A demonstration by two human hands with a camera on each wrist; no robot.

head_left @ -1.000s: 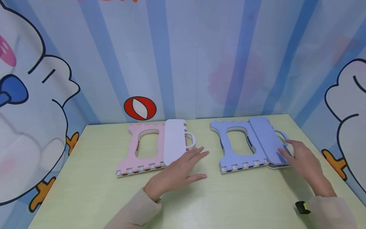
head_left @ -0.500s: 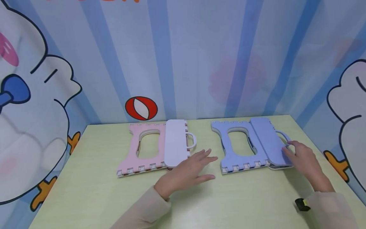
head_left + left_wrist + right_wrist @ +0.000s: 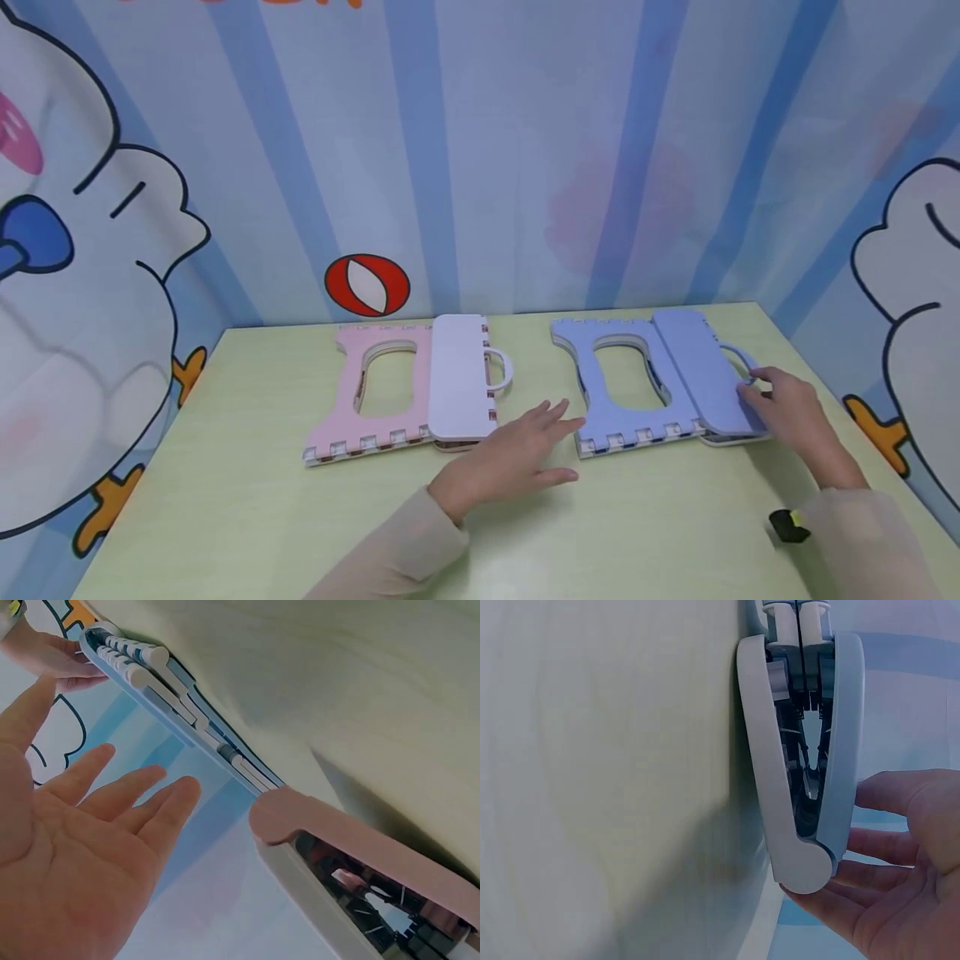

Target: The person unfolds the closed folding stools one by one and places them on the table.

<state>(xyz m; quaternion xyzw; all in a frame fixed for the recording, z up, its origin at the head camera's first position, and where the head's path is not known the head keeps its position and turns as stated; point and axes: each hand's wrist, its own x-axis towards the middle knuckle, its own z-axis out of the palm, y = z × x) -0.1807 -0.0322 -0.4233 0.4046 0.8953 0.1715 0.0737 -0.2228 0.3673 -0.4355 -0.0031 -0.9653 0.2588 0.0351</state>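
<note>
Two folded step stools lie flat on the table. The left one is a pink folding stool [image 3: 401, 423] with a white panel and a white loop handle [image 3: 507, 371]. To its right lies a blue folding stool [image 3: 693, 375], its handle on the right side. My right hand [image 3: 797, 421] grips that stool's right edge by the handle, thumb on the upper panel and fingers around the hinged end, as the right wrist view shows. My left hand [image 3: 504, 465] hovers palm down, fingers spread, between the stools' near corners. It holds nothing.
A pale green table [image 3: 225, 500] bears both stools. Behind it and at both sides stand blue striped cartoon panels [image 3: 517, 167]. A small black object [image 3: 789, 527] shows beside the right sleeve.
My left hand has drifted right, away from the pink stool. The right hand's fingers have closed in on the blue stool's edge. Both stools lie where they were.
</note>
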